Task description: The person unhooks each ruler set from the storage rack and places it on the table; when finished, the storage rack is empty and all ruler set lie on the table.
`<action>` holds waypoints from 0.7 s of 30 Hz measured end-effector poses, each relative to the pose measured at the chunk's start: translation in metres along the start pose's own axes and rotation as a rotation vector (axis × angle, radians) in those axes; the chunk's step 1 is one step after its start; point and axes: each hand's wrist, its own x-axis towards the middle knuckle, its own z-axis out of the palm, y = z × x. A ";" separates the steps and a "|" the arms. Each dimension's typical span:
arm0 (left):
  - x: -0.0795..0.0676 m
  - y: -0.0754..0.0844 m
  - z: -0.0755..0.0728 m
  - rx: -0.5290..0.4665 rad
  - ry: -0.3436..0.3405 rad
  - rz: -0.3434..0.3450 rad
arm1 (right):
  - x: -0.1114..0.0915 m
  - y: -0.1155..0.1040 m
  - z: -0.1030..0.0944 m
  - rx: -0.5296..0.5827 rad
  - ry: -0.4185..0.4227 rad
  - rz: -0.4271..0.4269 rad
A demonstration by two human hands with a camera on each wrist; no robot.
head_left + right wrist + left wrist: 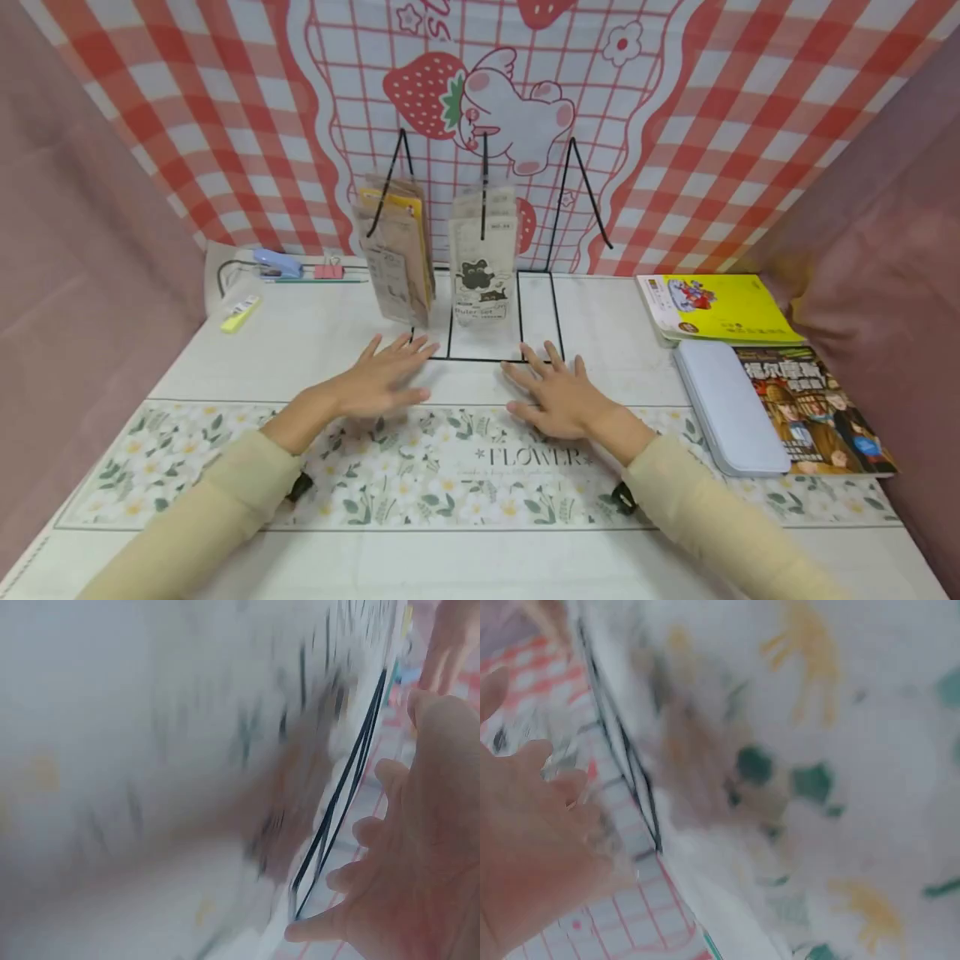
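Note:
A black wire rack (480, 360) with upright hook arms stands on the table. From its left arm hangs a stack of flat packets (397, 267), one with a yellow edge. The middle arm carries clear packets with a black cat print, the front one labelled as a ruler set (483, 275). My left hand (378, 379) hovers over the table near the rack's front left corner, fingers spread and holding nothing. Likewise spread, my right hand (558, 392) has its fingertips by the base's front right corner. Both wrist views are blurred; the right one shows bare fingers (371, 832) beside black wire.
At the right lie a yellow book (731, 308), a comic-style book (817, 408) and a pale case (731, 408) overlapping it. Back left are a blue stapler (277, 262), a pink binder clip (328, 272), a pencil (315, 282) and a yellow-white stick (240, 315). Checked cloth (675, 167) hangs behind.

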 end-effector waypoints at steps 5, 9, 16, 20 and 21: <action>-0.012 -0.016 -0.028 -0.346 0.069 -0.046 | 0.012 0.027 -0.012 0.046 -0.014 0.117; -0.022 -0.035 -0.049 -0.534 0.148 -0.098 | 0.025 0.047 -0.021 0.079 -0.027 0.206; -0.030 -0.067 -0.075 -0.701 0.321 -0.235 | 0.042 0.070 -0.022 0.093 -0.080 0.296; -0.020 -0.072 -0.081 -0.744 0.460 -0.270 | 0.044 0.078 -0.017 0.106 -0.101 0.319; -0.016 -0.071 -0.082 -0.756 0.496 -0.276 | 0.044 0.079 -0.015 0.107 -0.102 0.319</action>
